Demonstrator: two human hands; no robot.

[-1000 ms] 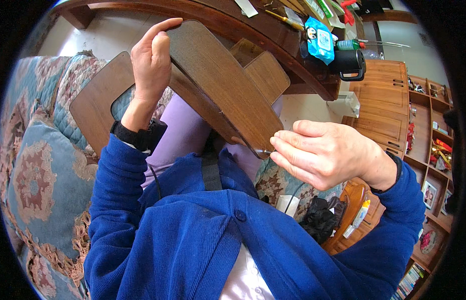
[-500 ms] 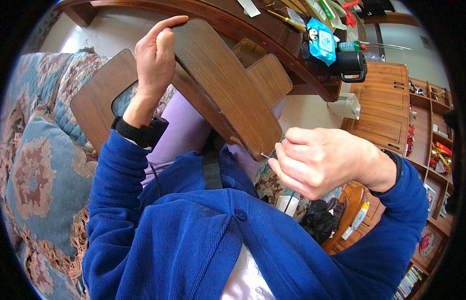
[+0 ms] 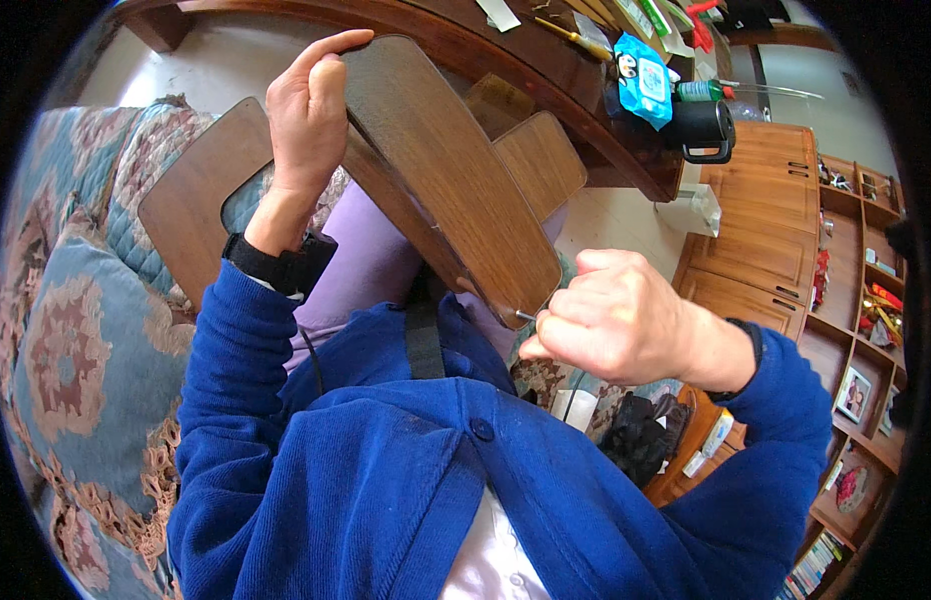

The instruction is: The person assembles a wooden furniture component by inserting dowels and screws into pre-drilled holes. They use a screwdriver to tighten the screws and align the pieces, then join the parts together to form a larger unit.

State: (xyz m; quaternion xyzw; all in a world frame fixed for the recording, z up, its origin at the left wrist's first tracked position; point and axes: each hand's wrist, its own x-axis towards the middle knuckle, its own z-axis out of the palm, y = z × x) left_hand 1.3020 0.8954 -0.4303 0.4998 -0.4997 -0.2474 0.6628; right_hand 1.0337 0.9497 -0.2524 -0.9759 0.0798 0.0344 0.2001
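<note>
A brown wood-grain panel assembly (image 3: pixel 456 170) with rounded corners and a thick side edge slants across my lap. At its far left end, my left hand (image 3: pixel 311 110) is closed round the edge, one finger lying over the top. My right hand (image 3: pixel 616 315) is a closed fist at the near right corner. From it sticks a tool with a thin metal shaft (image 3: pixel 526 316), its tip touching or very near that corner; my fingers hide the handle. Another flat brown board (image 3: pixel 201 190) shows on the left, and a smaller board piece (image 3: pixel 541 160) juts out on the right.
Beyond the panel stands a dark wooden table (image 3: pixel 546 75) bearing a blue wipes pack (image 3: pixel 643 80), a black mug (image 3: pixel 701 130) and a yellow-handled tool (image 3: pixel 576 38). A patterned sofa (image 3: pixel 76 340) is at left. Wooden cabinets (image 3: pixel 756 190) and a black bag (image 3: pixel 636 435) are at right.
My right fist has turned and shifted slightly left with the tool, its forearm also moving inward. The left hand and the panel have barely moved.
</note>
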